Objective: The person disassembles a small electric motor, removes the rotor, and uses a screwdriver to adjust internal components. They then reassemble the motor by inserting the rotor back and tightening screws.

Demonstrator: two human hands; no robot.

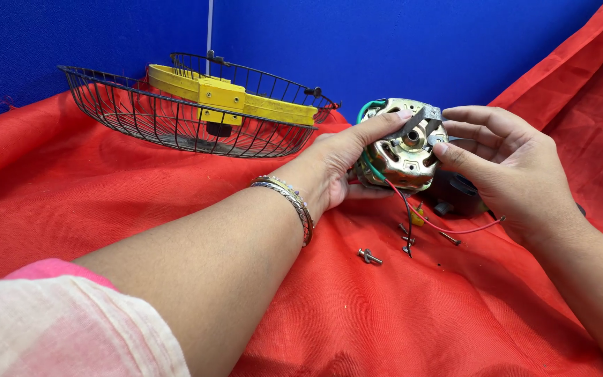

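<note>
A small metal fan motor (403, 150), brass-coloured with a grey bracket across its top, is held just above the red cloth (399, 314). My left hand (347, 157) grips its left side, thumb on the top edge. My right hand (507, 164) holds its right side, fingertips on the bracket. Green, red and black wires (413, 209) hang from the motor. A dark plastic part (455, 195) lies behind and under the motor, mostly hidden.
A black wire fan guard (176, 119) with a yellow plastic piece (225, 98) lies at the back left. Loose screws (369, 257) and small bits (449, 238) rest on the cloth below the motor. A blue wall stands behind.
</note>
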